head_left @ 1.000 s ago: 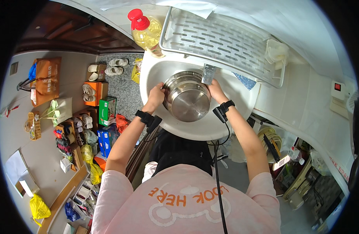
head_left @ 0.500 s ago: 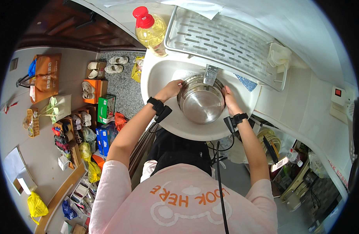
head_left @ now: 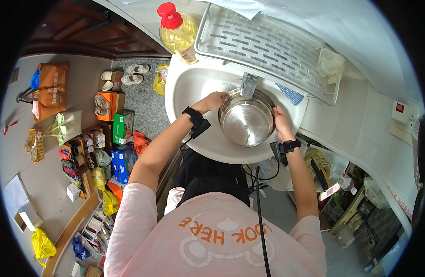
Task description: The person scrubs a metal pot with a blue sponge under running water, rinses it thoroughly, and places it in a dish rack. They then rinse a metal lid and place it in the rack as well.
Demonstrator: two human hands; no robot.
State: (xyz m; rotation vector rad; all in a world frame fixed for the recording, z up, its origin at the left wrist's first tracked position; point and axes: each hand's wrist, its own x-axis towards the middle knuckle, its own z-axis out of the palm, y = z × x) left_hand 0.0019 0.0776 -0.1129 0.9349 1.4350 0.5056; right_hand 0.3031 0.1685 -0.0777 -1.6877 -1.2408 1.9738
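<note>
A shiny stainless steel pot point(head_left: 247, 123) is held in the white washbasin point(head_left: 189, 92), its round bottom inside facing up to me. Over its far rim juts the metal faucet point(head_left: 249, 85). My left hand point(head_left: 214, 101) grips the pot's left rim with fingers closed on it. On the opposite side, my right hand point(head_left: 281, 123) is closed around the right edge, fingers partly hidden by the pot wall. Whether water runs from the faucet I cannot tell.
Behind the basin stand a clear bottle of yellow liquid with a red cap point(head_left: 179, 34) and a grey slotted drying rack point(head_left: 263, 46). A blue-and-white cloth point(head_left: 290, 94) lies at the basin's right edge. Shoes and boxes point(head_left: 123, 125) line the floor at left.
Both hands have shifted the pot slightly to the right, and it looks tilted a little differently under the faucet. The grip on it stays the same.
</note>
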